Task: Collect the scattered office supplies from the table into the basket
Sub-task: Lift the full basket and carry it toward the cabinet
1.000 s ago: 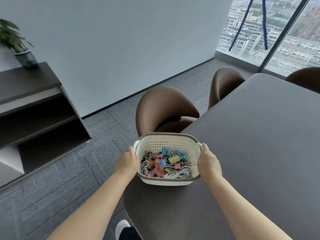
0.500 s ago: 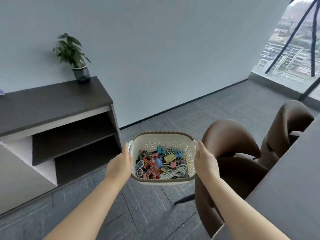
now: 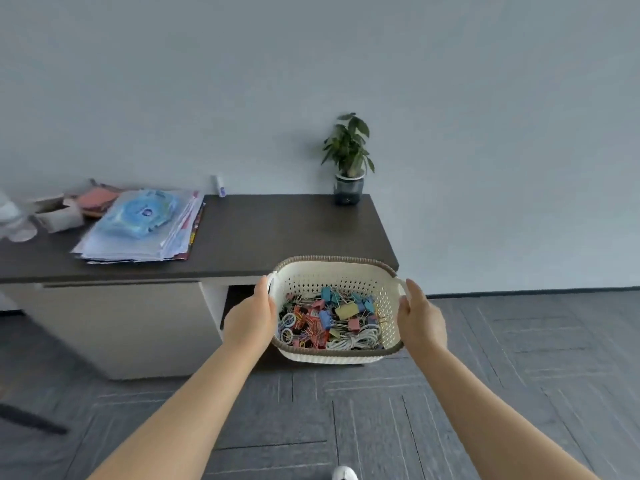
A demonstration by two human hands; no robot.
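Observation:
A cream perforated basket (image 3: 332,271) with a brown woven rim hangs in the air in front of me, over the floor. My left hand (image 3: 250,317) grips its left handle and my right hand (image 3: 420,315) grips its right handle. Inside lie many coloured binder clips (image 3: 341,311), paper clips and a coil of white cable (image 3: 360,339). The basket's near edge is just in front of the right end of a dark-topped sideboard (image 3: 263,233).
On the sideboard lie a stack of papers and plastic sleeves (image 3: 138,230), a small box (image 3: 59,213) and a potted plant (image 3: 349,157) at its right end. Grey carpet tiles (image 3: 519,358) cover the floor. A grey wall stands behind.
I have turned left, away from the table and chairs, carrying the basket with both hands. The sideboard, earlier off to the left, now lies straight ahead.

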